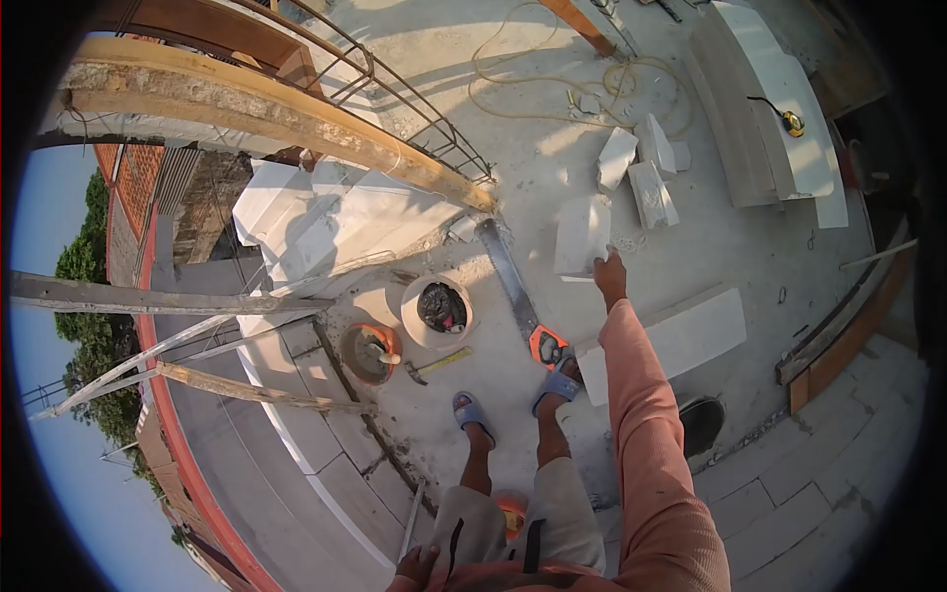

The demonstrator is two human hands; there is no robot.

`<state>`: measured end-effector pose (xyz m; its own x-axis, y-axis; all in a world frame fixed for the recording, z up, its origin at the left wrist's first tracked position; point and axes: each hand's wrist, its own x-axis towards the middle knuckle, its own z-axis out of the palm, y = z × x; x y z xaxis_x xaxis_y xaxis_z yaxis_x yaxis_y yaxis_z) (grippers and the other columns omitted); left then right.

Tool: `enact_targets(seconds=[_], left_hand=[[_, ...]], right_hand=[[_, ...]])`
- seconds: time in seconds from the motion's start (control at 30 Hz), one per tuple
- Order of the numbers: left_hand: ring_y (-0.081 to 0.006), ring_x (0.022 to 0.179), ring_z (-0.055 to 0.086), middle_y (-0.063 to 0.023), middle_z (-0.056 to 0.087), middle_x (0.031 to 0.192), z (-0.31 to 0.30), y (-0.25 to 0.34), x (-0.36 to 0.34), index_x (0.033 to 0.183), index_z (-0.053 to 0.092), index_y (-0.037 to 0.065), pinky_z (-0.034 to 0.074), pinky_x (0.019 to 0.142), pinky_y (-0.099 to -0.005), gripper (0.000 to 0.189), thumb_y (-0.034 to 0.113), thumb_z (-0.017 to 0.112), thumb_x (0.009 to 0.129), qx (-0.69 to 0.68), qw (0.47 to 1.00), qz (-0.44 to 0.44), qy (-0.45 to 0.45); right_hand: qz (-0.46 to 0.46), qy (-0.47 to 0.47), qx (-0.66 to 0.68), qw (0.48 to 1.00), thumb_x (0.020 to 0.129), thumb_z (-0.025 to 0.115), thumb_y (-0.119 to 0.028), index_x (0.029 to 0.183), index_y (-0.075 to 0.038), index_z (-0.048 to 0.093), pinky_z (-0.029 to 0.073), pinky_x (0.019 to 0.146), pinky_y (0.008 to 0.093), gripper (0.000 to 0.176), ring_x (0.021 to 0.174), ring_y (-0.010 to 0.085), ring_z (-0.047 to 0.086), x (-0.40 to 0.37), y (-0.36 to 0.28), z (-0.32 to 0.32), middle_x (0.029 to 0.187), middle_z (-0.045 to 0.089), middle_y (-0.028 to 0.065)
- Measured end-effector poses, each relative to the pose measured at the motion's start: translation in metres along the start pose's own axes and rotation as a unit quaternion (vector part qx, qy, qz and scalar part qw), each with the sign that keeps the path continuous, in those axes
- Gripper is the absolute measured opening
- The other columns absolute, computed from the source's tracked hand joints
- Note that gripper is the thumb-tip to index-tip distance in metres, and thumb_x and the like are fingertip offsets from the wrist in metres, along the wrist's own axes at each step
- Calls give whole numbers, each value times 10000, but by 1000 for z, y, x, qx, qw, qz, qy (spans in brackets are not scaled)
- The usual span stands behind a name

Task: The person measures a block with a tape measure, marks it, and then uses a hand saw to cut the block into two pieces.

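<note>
- The right hand [611, 270], at the end of a salmon-pink long sleeve [646, 424], reached forward, its fingers closed on the near right corner of a white rectangular stone block [581, 234].
- The block lay just ahead and to the left of those fingers, standing on the grey concrete roof floor [730, 247]. Its long axis ran away from the person, toward the far edge of the floor.
- The right hand touched the block. The left hand [418, 564] hung well apart, low by the hip at the bottom edge of view; its fingers were too cut off to tell whether they were spread or closed.
- One long grey metal straightedge with an orange end [515, 286] lay just left of the block, roughly parallel to it.
- One large white stone slab [691, 337] lay beside the right foot; two blue sandals [558, 383] were worn.
- Beyond the block, near each other, lay three smaller white stone offcuts [651, 192].
- Toward the floor's left edge sat one white bucket with dark contents [440, 308], one round orange basin of grey mortar [369, 352], and one yellow-handled hammer [440, 363].
- At the far right, one yellow tape measure [792, 123] rested on a stack of long white slabs [760, 89].
- One loose yellowish cord [533, 94] lay looped at the far edge.
</note>
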<state>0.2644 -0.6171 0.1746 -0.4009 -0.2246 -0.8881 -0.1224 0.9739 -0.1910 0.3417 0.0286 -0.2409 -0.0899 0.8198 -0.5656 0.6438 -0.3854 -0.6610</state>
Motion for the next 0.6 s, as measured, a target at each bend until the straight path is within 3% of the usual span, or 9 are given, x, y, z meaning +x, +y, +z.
enact_targets(seconds=[0.03, 0.1, 0.13, 0.17, 0.2, 0.23, 0.27, 0.47, 0.6], left_hand=[[-239, 1313, 530, -223, 561, 1408, 0, 2, -2, 1424, 541, 114, 377, 1139, -428, 762, 592, 723, 859, 4, 1000, 4, 27], [-407, 1284, 522, -315, 586, 1305, -1, 2, 20, 1356, 545, -17, 390, 1103, -460, 733, 586, 529, 939, 88, 995, 32, 35], [-491, 1269, 518, -361, 598, 1254, -4, -5, 18, 1322, 546, -82, 396, 1085, -476, 757, 583, 433, 979, 137, 989, 38, 31], [-506, 1270, 510, -390, 580, 1248, -13, 25, 1, 1313, 543, -88, 399, 1067, -504, 751, 580, 420, 992, 132, 991, 22, 16], [-537, 1206, 535, -398, 600, 1184, -7, -12, 20, 1272, 559, -82, 424, 1024, -527, 712, 562, 416, 1006, 173, 982, 74, 22], [-551, 1149, 559, -391, 621, 1134, -16, 22, -8, 1234, 571, -77, 444, 971, -547, 683, 549, 405, 1018, 152, 982, 111, 20], [-544, 1123, 578, -370, 643, 1101, -22, 70, -27, 1212, 581, -66, 469, 922, -542, 672, 556, 429, 1006, 117, 993, 5, 22], [-471, 1077, 641, -316, 678, 1091, -35, 53, 7, 1227, 624, -46, 508, 915, -486, 641, 531, 547, 957, 150, 985, 81, 34], [-416, 1059, 674, -286, 696, 1088, -58, 61, 14, 1236, 638, -31, 518, 922, -441, 615, 505, 600, 937, 174, 980, 78, 51]], right_hand=[[14, -1, -20, 1000, 879, 598, -224, 1439, 16, 456, 431, 1079, 447, 626, 1213, 419, 605, -4, 5, -1, 1268, 619, 324], [49, 1, -62, 997, 890, 555, -202, 1429, 12, 473, 426, 1077, 469, 586, 1235, 434, 585, -24, 32, -2, 1289, 608, 323], [-20, 13, -79, 997, 890, 558, -258, 1363, 52, 524, 456, 1051, 479, 566, 1197, 456, 598, -27, 76, 12, 1258, 625, 318], [-4, -26, -93, 995, 896, 555, -284, 1354, 38, 539, 455, 1052, 475, 559, 1199, 459, 595, -52, 70, 0, 1264, 625, 309], [26, -77, -113, 990, 903, 552, -310, 1344, 24, 554, 454, 1054, 470, 554, 1200, 462, 592, -82, 74, -9, 1270, 625, 300], [74, -107, -85, 988, 907, 550, -330, 1341, 7, 563, 449, 1059, 465, 550, 1210, 463, 584, -122, 76, -18, 1272, 627, 293], [107, -120, -49, 986, 911, 549, -351, 1338, -10, 572, 445, 1065, 460, 547, 1220, 464, 575, -144, 81, -23, 1275, 628, 286], [155, -236, -245, 928, 906, 591, -347, 1280, -28, 620, 454, 1059, 474, 493, 1234, 431, 578, -262, 217, -11, 1287, 636, 251], [203, -266, -251, 908, 922, 572, -310, 1299, -58, 618, 463, 1059, 474, 456, 1227, 420, 591, -316, 224, 3, 1302, 634, 235]])
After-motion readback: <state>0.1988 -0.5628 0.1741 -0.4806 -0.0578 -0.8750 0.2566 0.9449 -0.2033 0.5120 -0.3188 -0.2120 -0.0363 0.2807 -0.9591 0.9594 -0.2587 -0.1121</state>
